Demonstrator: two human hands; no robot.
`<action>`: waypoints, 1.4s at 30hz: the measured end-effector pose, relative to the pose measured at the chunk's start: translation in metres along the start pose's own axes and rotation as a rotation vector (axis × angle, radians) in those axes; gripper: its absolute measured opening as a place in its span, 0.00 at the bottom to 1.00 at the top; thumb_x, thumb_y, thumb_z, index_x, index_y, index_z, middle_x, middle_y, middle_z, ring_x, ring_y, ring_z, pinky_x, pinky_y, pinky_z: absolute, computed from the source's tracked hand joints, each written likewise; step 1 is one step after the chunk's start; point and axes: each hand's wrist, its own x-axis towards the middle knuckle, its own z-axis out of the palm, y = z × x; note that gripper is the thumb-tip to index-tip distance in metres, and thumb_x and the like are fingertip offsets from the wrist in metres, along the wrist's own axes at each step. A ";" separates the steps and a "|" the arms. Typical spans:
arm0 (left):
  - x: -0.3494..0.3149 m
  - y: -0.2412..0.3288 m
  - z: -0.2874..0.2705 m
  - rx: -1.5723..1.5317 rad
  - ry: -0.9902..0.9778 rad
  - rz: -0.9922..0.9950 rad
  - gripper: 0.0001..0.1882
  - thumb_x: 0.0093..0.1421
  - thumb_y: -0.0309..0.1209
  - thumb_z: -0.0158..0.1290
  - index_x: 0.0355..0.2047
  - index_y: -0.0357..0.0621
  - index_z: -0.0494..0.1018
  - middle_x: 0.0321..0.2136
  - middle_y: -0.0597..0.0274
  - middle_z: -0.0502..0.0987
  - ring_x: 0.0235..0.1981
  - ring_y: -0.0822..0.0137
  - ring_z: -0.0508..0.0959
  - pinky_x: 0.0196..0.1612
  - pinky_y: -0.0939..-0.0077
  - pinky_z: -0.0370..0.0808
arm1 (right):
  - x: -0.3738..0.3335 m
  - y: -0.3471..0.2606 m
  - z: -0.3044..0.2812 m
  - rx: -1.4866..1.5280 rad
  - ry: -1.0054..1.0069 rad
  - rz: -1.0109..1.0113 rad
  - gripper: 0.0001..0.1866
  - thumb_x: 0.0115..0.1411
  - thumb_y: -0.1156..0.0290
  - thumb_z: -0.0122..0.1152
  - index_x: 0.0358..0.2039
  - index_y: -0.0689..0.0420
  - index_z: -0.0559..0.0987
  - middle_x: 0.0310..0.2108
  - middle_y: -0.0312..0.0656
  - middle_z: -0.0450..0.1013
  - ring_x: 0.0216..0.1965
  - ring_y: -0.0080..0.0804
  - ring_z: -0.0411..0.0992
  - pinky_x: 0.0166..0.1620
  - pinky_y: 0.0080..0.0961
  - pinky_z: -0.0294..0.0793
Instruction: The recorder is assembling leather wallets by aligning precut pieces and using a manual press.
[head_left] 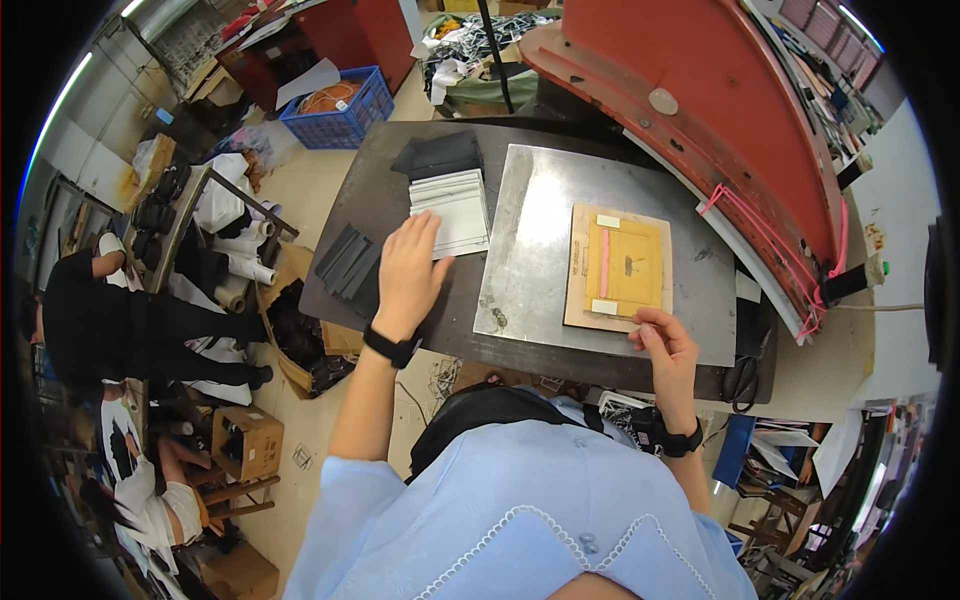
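Observation:
My left hand [408,268] lies with its fingers stretched out at the left edge of a stack of white sheets [460,208]. Behind that stack are black sheets [440,153], and dark strips [346,262] lie to its left. A wooden cutting die board [577,290] rests on a shiny metal plate [520,215]. The board has a yellow middle, a pink strip and two pale pads. At its near right corner my right hand [668,350] has its fingers curled, thumb and forefinger closed on the edge.
A large red machine part [690,100] with pink cord [760,235] rises at the far right of the dark table [360,190]. Beyond the table stands a blue crate [340,110]. Open cartons [290,345] sit on the floor at left, where two people are nearby.

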 end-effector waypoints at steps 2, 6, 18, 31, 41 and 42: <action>0.012 -0.003 0.010 0.087 -0.037 0.058 0.34 0.47 0.24 0.63 0.57 0.36 0.67 0.55 0.49 0.71 0.58 0.51 0.69 0.61 0.59 0.64 | -0.002 -0.002 0.001 -0.010 0.012 -0.009 0.12 0.67 0.74 0.55 0.47 0.64 0.79 0.38 0.38 0.78 0.36 0.21 0.74 0.41 0.18 0.72; 0.022 -0.006 0.014 0.151 -0.036 0.043 0.33 0.46 0.22 0.63 0.55 0.38 0.68 0.48 0.51 0.72 0.52 0.51 0.71 0.58 0.58 0.66 | -0.007 0.000 -0.004 -0.010 0.036 0.006 0.11 0.67 0.73 0.56 0.47 0.63 0.79 0.40 0.39 0.78 0.37 0.21 0.75 0.42 0.18 0.74; 0.038 0.051 -0.039 -0.756 0.101 -0.366 0.08 0.65 0.27 0.57 0.40 0.36 0.73 0.25 0.63 0.79 0.27 0.80 0.75 0.30 0.83 0.70 | -0.008 -0.004 -0.012 0.045 -0.033 0.058 0.12 0.68 0.73 0.54 0.49 0.63 0.78 0.41 0.40 0.79 0.36 0.20 0.75 0.39 0.17 0.74; 0.032 0.140 0.044 -1.285 -0.585 -0.385 0.10 0.68 0.30 0.52 0.45 0.39 0.67 0.36 0.60 0.81 0.37 0.76 0.78 0.41 0.79 0.74 | 0.044 0.002 -0.029 0.092 -0.133 0.181 0.14 0.66 0.63 0.60 0.42 0.63 0.77 0.27 0.34 0.75 0.23 0.15 0.69 0.21 0.14 0.70; 0.055 0.127 0.043 -0.622 -0.277 0.198 0.11 0.59 0.27 0.58 0.41 0.39 0.74 0.47 0.50 0.78 0.51 0.50 0.76 0.52 0.61 0.72 | 0.089 -0.004 -0.027 -0.219 -0.032 0.085 0.17 0.60 0.67 0.65 0.44 0.64 0.74 0.21 0.37 0.75 0.21 0.19 0.70 0.25 0.19 0.66; 0.055 0.127 0.045 -0.606 -0.281 0.237 0.11 0.59 0.27 0.58 0.42 0.38 0.74 0.48 0.49 0.78 0.52 0.49 0.75 0.54 0.61 0.71 | 0.088 -0.008 -0.027 -0.230 -0.026 0.114 0.17 0.59 0.67 0.65 0.44 0.65 0.74 0.20 0.37 0.75 0.21 0.20 0.70 0.26 0.20 0.66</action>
